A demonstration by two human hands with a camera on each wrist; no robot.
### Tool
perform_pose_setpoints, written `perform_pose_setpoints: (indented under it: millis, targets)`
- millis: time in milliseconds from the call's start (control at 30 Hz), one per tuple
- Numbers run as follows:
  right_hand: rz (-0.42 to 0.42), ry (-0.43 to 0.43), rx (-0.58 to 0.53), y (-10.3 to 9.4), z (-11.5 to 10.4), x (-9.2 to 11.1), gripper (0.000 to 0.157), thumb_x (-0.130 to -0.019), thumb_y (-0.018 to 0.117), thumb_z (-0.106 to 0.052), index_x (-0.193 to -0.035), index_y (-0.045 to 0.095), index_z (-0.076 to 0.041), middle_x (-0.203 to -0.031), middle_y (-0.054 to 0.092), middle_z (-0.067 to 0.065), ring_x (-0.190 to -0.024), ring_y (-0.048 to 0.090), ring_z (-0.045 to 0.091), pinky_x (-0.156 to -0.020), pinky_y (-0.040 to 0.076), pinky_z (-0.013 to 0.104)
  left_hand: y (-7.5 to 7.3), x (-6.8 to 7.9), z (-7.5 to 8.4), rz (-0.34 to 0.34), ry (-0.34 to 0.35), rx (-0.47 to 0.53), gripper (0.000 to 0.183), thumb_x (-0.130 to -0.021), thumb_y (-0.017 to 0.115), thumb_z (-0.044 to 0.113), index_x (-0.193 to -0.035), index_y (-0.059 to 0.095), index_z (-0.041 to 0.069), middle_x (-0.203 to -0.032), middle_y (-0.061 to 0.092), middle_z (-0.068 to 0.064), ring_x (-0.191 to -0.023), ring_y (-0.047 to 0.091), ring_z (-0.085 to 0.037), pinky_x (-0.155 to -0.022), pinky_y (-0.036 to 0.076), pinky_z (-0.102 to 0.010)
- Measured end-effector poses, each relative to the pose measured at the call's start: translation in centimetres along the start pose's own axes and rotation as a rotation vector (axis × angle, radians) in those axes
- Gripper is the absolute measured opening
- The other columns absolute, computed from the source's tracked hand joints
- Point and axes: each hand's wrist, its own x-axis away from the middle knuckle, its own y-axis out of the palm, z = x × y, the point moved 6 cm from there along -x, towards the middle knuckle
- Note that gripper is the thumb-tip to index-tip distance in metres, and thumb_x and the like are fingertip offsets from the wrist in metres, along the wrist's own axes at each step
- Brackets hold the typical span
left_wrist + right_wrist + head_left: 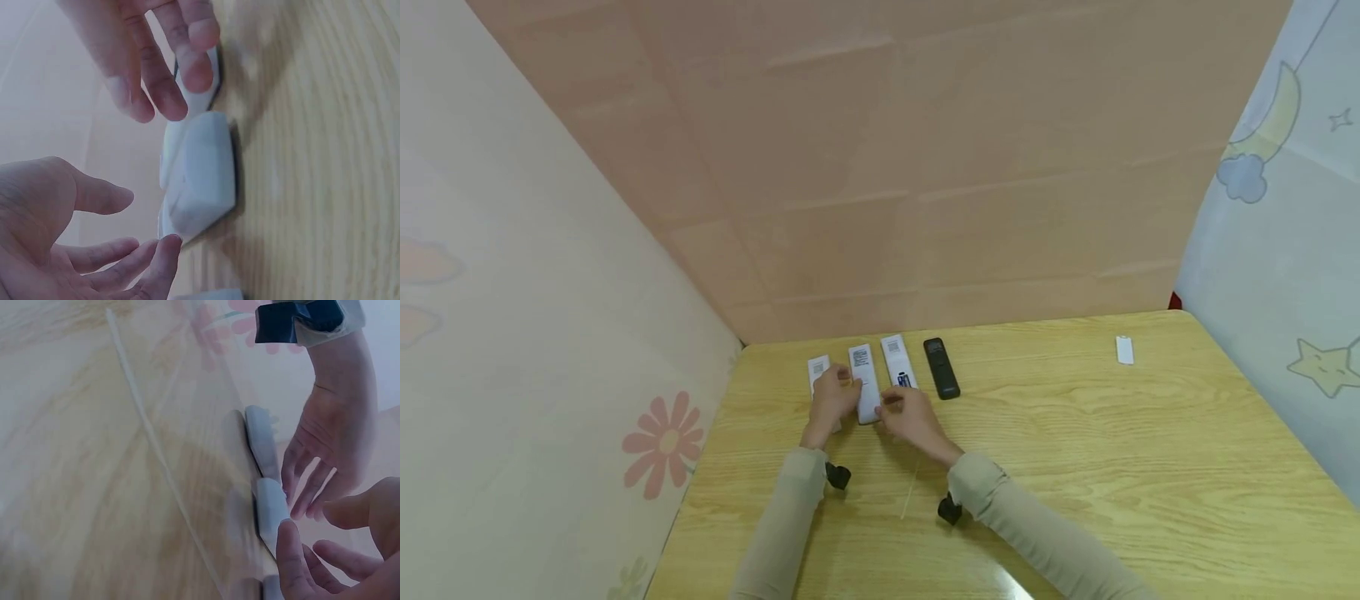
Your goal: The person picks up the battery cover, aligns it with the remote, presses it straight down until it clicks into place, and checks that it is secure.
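Three white remote controls lie back up in a row at the table's far side. Over the left one (pixel 818 365), my left hand (pixel 837 393) reaches toward the middle one (pixel 867 392). In the left wrist view, the fingers of that hand (pixel 94 244) are spread from the thumb, one fingertip at the edge of the middle remote (pixel 203 169). My right hand (pixel 912 417) is beside the near end of the same remote, thumb and fingers apart, a fingertip (pixel 289 534) against its side. The right white remote (pixel 895 354) shows a dark battery compartment (pixel 903 381) without its cover.
A black remote (pixel 942 368) lies right of the white ones. Farther right is a small white battery cover (pixel 1123 350). A thin pale line (pixel 910 492) runs along the wooden table (pixel 1037 467) between my forearms. Walls stand behind and at both sides.
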Motion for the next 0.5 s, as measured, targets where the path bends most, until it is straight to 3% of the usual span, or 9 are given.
perform_pose_setpoints:
  millis: [200,333,500]
  targets:
    - [0.053,0.0,-0.045,-2.3,0.1,0.2,0.033,-0.092,0.072,-0.012,-0.122,0.067,0.002,-0.109,0.069,0.016,-0.084,0.071,0.024,-0.061,0.059,0.03,0.5,-0.7,0.4,-0.011,0.014,0.055,0.045,-0.094,0.068,0.024,-0.132,0.06,0.0,-0.121,0.068,-0.014,-0.114,0.062,-0.035,-0.094,0.052,-0.05]
    - [0.09,-0.001,-0.043,-4.0,0.3,0.2,0.036,-0.092,0.074,-0.013,-0.124,0.066,0.001,-0.11,0.068,0.015,-0.08,0.072,0.021,-0.058,0.058,0.03,1.0,-0.9,0.9,-0.012,0.034,0.084,0.043,-0.094,0.068,0.022,-0.131,0.061,0.002,-0.117,0.069,-0.012,-0.108,0.064,-0.032,-0.09,0.054,-0.046]
    - [0.177,0.03,-0.015,-7.4,0.6,0.2,0.028,-0.092,0.074,-0.015,-0.117,0.069,-0.003,-0.104,0.069,0.011,-0.077,0.068,0.02,-0.061,0.057,0.029,2.0,-1.0,1.6,-0.032,0.041,0.166,0.041,-0.094,0.067,0.018,-0.13,0.06,-0.001,-0.117,0.067,-0.015,-0.082,0.071,-0.024,-0.072,0.059,-0.034]
